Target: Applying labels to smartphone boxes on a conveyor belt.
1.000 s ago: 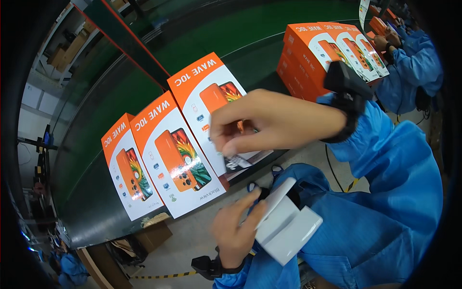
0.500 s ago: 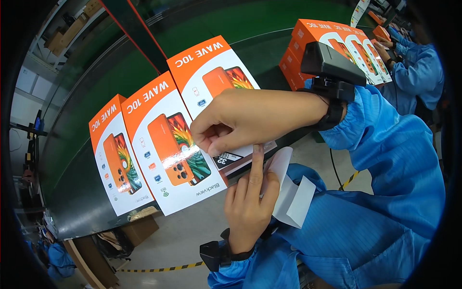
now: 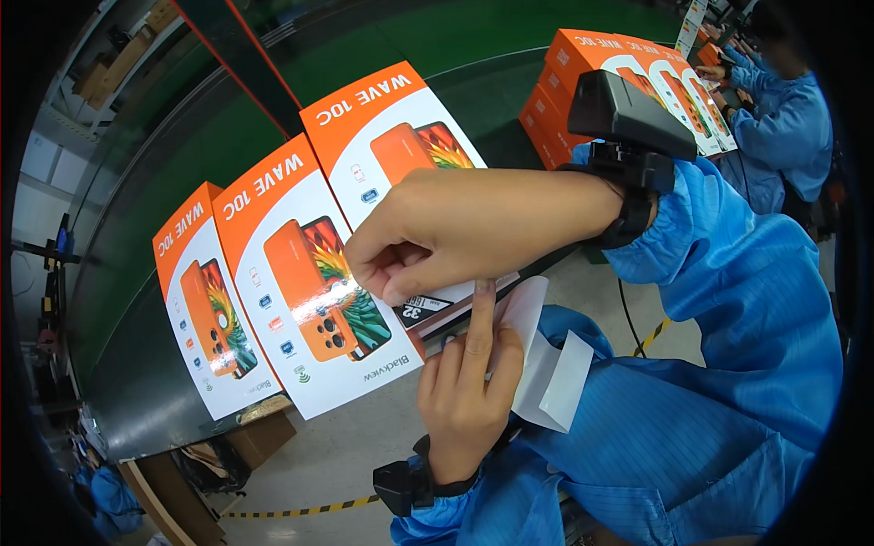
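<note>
Three orange-and-white phone boxes (image 3: 309, 300) lie side by side, with phone pictures on their tops. My right hand (image 3: 437, 232) is over the rightmost box (image 3: 364, 114), its thumb and fingers curled into a pinch at a black-and-white sticker (image 3: 426, 310) near that box's close edge. Whatever sits between these fingertips is hidden. Just below, my left hand (image 3: 469, 391) stretches its index finger up to the box edge beside the sticker. Its other fingers are bent, and a folded white paper strip (image 3: 557, 382) runs out from the hand, apparently held in it.
The boxes rest on a dark green-black work surface (image 3: 137, 400). Further right stand more stacked orange boxes (image 3: 555, 109), near a co-worker in a blue sleeve (image 3: 783, 127). Cardboard (image 3: 259, 437) lies below the surface's left end. Both my wrists carry black devices.
The boxes and my right hand sit slightly further left in the picture. Both hands keep nearly the same pose at the sticker.
</note>
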A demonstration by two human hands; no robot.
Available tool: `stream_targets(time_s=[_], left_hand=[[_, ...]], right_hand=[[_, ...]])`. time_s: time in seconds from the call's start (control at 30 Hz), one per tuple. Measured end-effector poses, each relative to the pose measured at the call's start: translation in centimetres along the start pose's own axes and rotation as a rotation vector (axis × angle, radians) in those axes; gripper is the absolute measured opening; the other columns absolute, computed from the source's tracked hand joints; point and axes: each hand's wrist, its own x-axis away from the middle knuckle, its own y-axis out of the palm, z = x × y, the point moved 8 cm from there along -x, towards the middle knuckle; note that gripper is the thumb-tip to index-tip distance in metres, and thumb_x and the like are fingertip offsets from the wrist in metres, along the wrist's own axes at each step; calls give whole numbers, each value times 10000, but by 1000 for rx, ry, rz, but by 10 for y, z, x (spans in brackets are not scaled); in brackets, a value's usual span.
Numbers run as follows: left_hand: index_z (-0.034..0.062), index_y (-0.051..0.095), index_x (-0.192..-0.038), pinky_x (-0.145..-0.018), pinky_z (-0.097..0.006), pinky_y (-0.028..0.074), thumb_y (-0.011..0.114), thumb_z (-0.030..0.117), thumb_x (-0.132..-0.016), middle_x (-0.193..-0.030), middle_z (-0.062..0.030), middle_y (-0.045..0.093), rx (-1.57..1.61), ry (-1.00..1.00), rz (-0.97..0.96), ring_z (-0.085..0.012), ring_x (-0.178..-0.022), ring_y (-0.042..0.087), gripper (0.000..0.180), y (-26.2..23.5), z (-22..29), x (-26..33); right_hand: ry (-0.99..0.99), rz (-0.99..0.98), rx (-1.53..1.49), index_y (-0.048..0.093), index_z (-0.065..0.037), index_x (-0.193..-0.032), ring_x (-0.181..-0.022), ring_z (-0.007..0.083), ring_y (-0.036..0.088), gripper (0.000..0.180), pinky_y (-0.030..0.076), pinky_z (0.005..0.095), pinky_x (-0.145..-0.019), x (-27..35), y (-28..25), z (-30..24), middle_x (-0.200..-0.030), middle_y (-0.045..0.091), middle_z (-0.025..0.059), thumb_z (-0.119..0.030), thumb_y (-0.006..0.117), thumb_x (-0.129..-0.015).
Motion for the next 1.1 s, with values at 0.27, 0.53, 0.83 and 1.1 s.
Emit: stream_targets(time_s=[0.27, 0.53, 0.83, 1.1], left_hand=[[53, 591, -730, -516, -237, 412, 628, 63, -635, -1102, -145, 526, -16, -10, 5, -154, -602, 532, 102, -4, -1, 3], [51, 592, -757, -517, -249, 405, 609, 39, -639, -1075, -146, 539, 3, -33, -9, -169, -587, 516, 120, -5, -3, 2], [45, 596, -763, -537, -269, 415, 589, 7, -604, -1096, -151, 527, 37, -52, -12, -185, -613, 536, 164, 1, -2, -3], [-28, 542, -864, -762, -347, 426, 427, 273, -865, -1013, -197, 557, 359, -157, 5, -302, -900, 547, 322, -17, -5, 7]], right_hand=[[-7, -9, 60, 498, -2, -713, -559, 189, 479, 129, 395, 279, -545, -2, 5, -3, -626, 493, 90, -126, 525, -737], [-129, -10, 172, 490, -41, -821, -695, 211, 507, 125, 420, 318, -586, 0, 13, -4, -746, 500, 80, -144, 522, -757], [111, 305, 637, 458, -70, -956, -834, 255, 529, 366, 444, 341, -640, 13, -18, 9, -824, 521, 103, -289, 604, -701], [-25, 486, 79, 490, -49, -930, -695, 231, 532, 258, 434, 308, -589, 54, -37, 9, -778, 524, 87, -188, 581, -733]])
